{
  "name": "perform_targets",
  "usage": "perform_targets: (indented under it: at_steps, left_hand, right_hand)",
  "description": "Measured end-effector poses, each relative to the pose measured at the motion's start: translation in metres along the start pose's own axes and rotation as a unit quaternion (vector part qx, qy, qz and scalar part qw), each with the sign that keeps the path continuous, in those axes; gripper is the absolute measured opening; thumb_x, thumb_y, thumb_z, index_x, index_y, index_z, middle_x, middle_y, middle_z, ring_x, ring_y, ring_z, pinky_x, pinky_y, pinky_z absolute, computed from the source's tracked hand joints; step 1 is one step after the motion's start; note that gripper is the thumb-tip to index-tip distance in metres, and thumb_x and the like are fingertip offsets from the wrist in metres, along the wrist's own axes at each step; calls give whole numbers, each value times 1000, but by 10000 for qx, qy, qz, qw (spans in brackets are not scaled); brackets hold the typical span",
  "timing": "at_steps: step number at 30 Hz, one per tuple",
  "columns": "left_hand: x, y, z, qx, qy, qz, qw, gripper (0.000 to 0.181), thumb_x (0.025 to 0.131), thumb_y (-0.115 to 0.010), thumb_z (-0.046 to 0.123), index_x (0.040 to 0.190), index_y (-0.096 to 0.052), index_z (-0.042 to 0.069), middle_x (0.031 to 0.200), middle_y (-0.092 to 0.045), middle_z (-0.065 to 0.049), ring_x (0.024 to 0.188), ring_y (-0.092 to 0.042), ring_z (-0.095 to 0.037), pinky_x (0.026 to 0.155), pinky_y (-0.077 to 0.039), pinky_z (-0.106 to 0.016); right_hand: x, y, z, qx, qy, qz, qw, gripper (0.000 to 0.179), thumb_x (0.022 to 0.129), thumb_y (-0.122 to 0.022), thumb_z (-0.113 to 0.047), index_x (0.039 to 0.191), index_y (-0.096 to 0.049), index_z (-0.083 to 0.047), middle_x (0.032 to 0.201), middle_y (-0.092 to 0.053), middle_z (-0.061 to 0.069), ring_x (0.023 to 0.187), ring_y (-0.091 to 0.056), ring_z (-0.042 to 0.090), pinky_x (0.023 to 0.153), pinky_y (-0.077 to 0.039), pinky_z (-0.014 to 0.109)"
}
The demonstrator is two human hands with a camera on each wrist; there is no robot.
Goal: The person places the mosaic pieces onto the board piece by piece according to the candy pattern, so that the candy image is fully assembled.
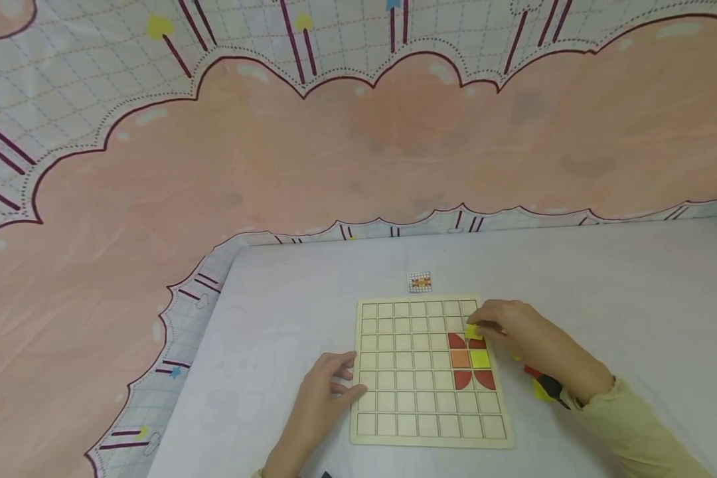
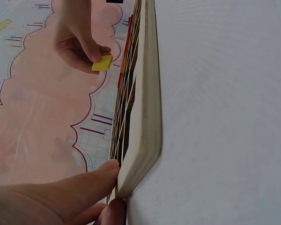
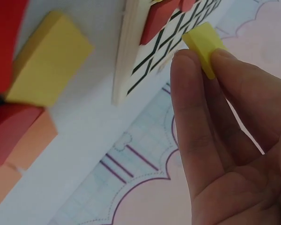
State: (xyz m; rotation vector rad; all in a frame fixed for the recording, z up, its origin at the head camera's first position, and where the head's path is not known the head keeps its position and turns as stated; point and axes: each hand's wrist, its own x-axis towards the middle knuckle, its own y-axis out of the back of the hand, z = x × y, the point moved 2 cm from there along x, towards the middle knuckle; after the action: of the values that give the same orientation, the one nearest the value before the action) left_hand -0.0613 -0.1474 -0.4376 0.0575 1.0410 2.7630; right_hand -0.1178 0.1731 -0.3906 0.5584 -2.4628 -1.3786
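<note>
My right hand (image 1: 516, 325) pinches a yellow square tile (image 1: 474, 332) between thumb and fingertips, over the right side of a pale wooden grid board (image 1: 403, 401). The right wrist view shows this tile (image 3: 203, 44) tilted at the fingertips. Below it on the board lie red quarter-round tiles (image 1: 463, 380), an orange square tile (image 1: 459, 359) and another yellow square tile (image 1: 480, 359). The right fingers partly cover one red tile. At the board's left edge rests my left hand (image 1: 328, 388), its thumb on the rim and its fingers loosely bent against the side.
A small printed pattern card (image 1: 420, 282) lies beyond the board's far edge. Loose red, orange and yellow tiles (image 3: 51, 61) are on the white table (image 1: 263, 318) to the right, partly hidden under the right forearm. A peach patterned cloth (image 1: 334, 153) surrounds the table.
</note>
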Motion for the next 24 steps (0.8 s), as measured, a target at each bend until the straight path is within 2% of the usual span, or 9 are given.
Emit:
perform_targets:
  at_steps: [9, 15, 24]
  left_hand:
    - [-1, 0, 3, 45, 108, -9, 9999, 54, 81, -80, 14, 129, -59, 3, 112, -61, -3, 98, -62, -17, 76, -57, -14]
    - [-1, -1, 2, 61, 78, 19, 9999, 54, 81, -81, 13, 129, -59, 3, 111, -61, -3, 97, -61, -17, 76, -57, -14]
    - [-1, -1, 1, 18, 95, 29, 9999, 53, 81, -81, 13, 129, -60, 3, 112, -61, -3, 97, -62, -16, 76, -57, -14]
  right_hand:
    - [10, -9, -11, -147, 90, -31, 9998, 14, 86, -74, -6, 100, -76, -5, 96, -73, 2, 93, -69, 23, 83, -61, 39]
    - [14, -11, -15, -210, 405, 54, 9989, 13, 88, -73, -5, 100, -76, -5, 94, -72, 0, 84, -65, 15, 78, -61, 34]
    - [20, -17, -22, -53, 43, -264, 9996, 16, 88, -73, -6, 105, -75, -5, 103, -73, 4, 96, -67, 22, 85, -60, 38]
